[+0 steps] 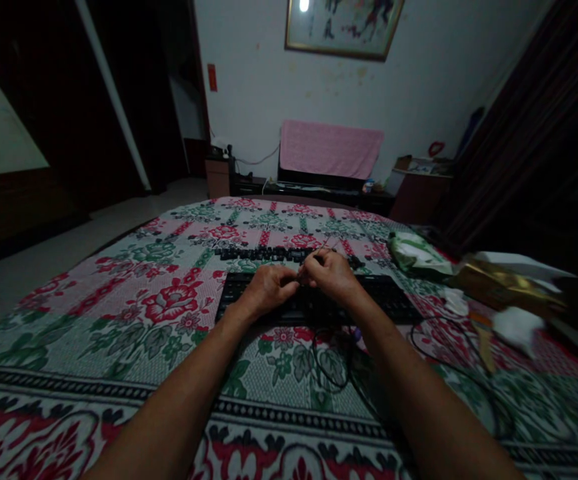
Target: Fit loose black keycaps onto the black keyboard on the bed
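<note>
Black keyboard [386, 297] at centre of frame, lying flat on the flowered cover [169, 300]. My left hand [270, 287] and right hand [332, 273] meet above it, fingers curled, tips pinched close; what sits between them, if anything, is too small and dim for me to tell. Just beyond: a row of small dark pieces [249, 254], probably keycaps. My judgement: keyboard light, stiff, best gripped by its short ends; pieces hard, slick, easily dropped, best pinched by their sides. Cable [337, 386] loops loosely, lower centre.
</note>
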Motion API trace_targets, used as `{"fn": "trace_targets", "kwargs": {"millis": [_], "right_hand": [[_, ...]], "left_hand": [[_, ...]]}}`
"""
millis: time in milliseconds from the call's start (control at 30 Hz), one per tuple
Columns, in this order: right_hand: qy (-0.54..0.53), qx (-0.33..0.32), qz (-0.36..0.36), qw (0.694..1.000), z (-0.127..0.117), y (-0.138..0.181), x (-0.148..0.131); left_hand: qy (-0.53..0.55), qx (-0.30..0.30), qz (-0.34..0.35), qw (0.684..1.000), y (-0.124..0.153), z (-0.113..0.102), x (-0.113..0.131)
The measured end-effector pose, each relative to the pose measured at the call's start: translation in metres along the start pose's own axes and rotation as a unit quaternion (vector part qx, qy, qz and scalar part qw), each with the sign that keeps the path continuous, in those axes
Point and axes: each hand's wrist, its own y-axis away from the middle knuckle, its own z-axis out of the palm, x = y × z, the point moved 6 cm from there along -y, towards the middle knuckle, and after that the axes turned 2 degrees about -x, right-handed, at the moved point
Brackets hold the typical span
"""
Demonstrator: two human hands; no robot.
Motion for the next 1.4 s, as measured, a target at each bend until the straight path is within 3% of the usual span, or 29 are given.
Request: {"fn": "trace_targets", "kwargs": {"millis": [233, 367, 433, 600, 800, 1200, 1400], "right_hand": [[-0.007, 0.000, -0.006, 1.000, 0.005, 0.001, 0.000], [-0.050, -0.014, 0.018, 0.999, -0.006, 0.001, -0.003], [-0.084, 0.009, 0.041, 0.996, -0.017, -0.002, 0.001], [-0.104, 0.114, 0.065, 0.986, -0.036, -0.011, 0.036], [-0.002, 0.106, 0.079, 0.991, -0.021, -0.014, 0.071], [0.047, 0.109, 0.057, 0.991, -0.019, -0.010, 0.059], [-0.004, 0.139, 0.023, 0.990, -0.016, -0.010, 0.064]], "left_hand": [[-0.146, -0.034, -0.016, 0.989, -0.001, 0.005, 0.002], [-0.178, -0.036, -0.041, 0.983, 0.001, 0.009, 0.000], [-0.181, -0.029, -0.052, 0.982, 0.002, 0.010, -0.004], [-0.186, -0.029, -0.062, 0.980, 0.003, 0.010, -0.011], [-0.210, -0.069, -0.079, 0.972, 0.001, 0.011, -0.012], [-0.238, -0.091, -0.116, 0.960, 0.005, 0.004, -0.017], [-0.200, -0.048, -0.112, 0.972, -0.010, -0.005, -0.024]]}}
